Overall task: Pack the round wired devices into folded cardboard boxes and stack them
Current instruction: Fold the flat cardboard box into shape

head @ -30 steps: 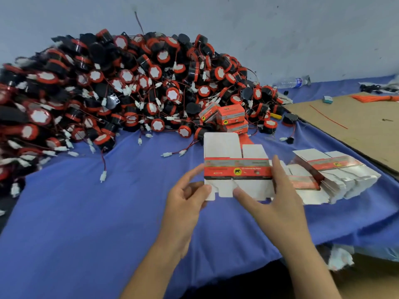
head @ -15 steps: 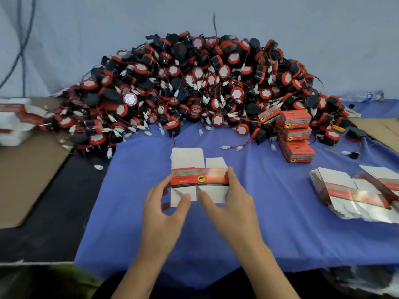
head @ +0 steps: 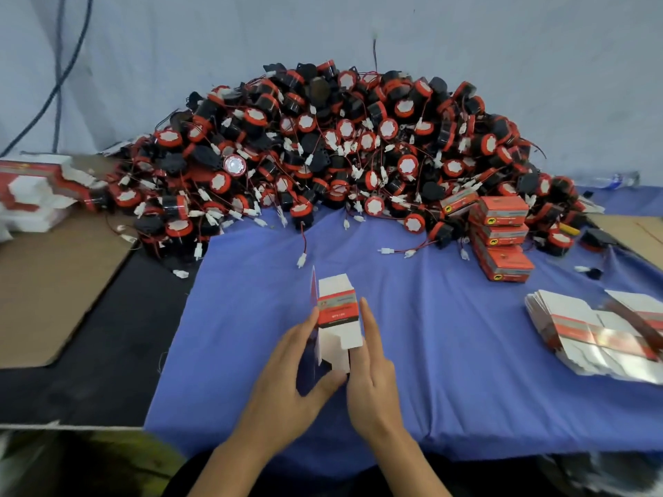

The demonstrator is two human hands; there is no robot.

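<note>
Hands (head: 287,385) hold carton (head: 339,317), likely half-open; pile (head: 341,138) well apart.

The person's left hand (head: 287,385) and right hand (head: 373,385) are bare, with long slender fingers; both forearms (head: 229,468) are uncovered too.

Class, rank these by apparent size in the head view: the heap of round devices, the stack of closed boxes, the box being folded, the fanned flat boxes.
1. heap of round devices
2. fanned flat boxes
3. stack of closed boxes and box being folded look alike; the latter is nearer, so unsure.
</note>
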